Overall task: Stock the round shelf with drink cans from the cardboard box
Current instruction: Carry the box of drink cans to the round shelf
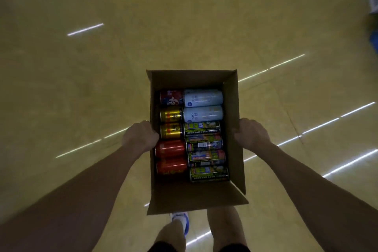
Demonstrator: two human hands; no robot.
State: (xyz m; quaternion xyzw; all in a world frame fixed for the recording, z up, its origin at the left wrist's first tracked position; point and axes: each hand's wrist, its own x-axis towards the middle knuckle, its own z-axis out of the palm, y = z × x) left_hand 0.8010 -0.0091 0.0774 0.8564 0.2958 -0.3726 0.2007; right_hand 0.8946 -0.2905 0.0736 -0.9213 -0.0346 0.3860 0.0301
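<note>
Carrying an open cardboard box [194, 196] of drink cans [202, 129], a person looks straight down at it above a shiny yellow floor [102, 88]. The box sits at the centre of the view, held in the air over the person's legs and a white and blue shoe [181, 219] at 6 o'clock.

The left hand [141, 135] grips the wall at 9 o'clock and the right hand [252, 133] the wall at 3 o'clock. Both have fingers curled tight over the top edge, with the fingertips hidden.

The box's long axis runs from 6 to 12 o'clock, pointing away from the person, open side up. The cans lie on their sides in two columns, each with its long axis running from 9 to 3 o'clock.

The round shelf is not in view. The load looks heavy for thin walls, so holding the box level with even pull from both sides seems wise.
</note>
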